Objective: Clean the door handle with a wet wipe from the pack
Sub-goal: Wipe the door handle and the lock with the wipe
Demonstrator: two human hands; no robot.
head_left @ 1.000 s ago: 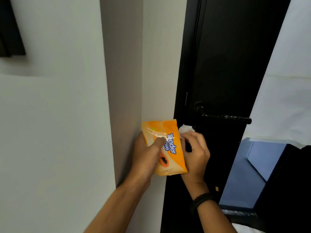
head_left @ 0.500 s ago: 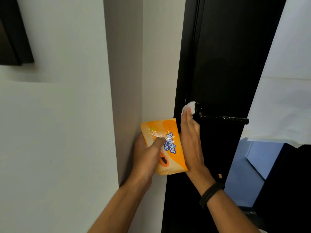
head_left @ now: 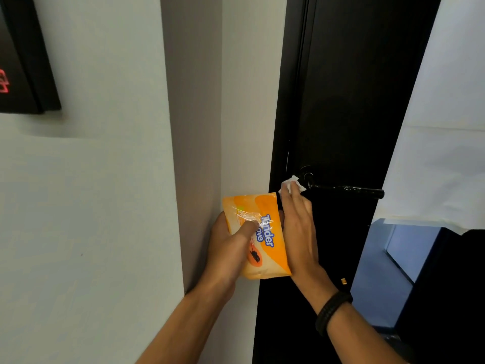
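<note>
An orange pack of wet wipes [head_left: 265, 229] is held upright in my left hand [head_left: 228, 248], with the thumb across its front near the clear seal. My right hand [head_left: 299, 222] reaches up with flat fingers and presses a crumpled white wet wipe [head_left: 290, 184] against the black door, at the round base of the black lever door handle [head_left: 346, 191]. The lever sticks out to the right, bare of the wipe. My fingertips hide part of the wipe.
The black door [head_left: 349, 101] stands ajar beside a grey wall corner [head_left: 194, 127]. White paper [head_left: 441, 153] hangs at the right, with blue floor [head_left: 378, 271] below it. A dark panel [head_left: 23, 61] hangs on the white wall at upper left.
My right hand rose from beside the pack to the handle's base with the wipe, then slid slightly down. The left hand kept the pack still.
</note>
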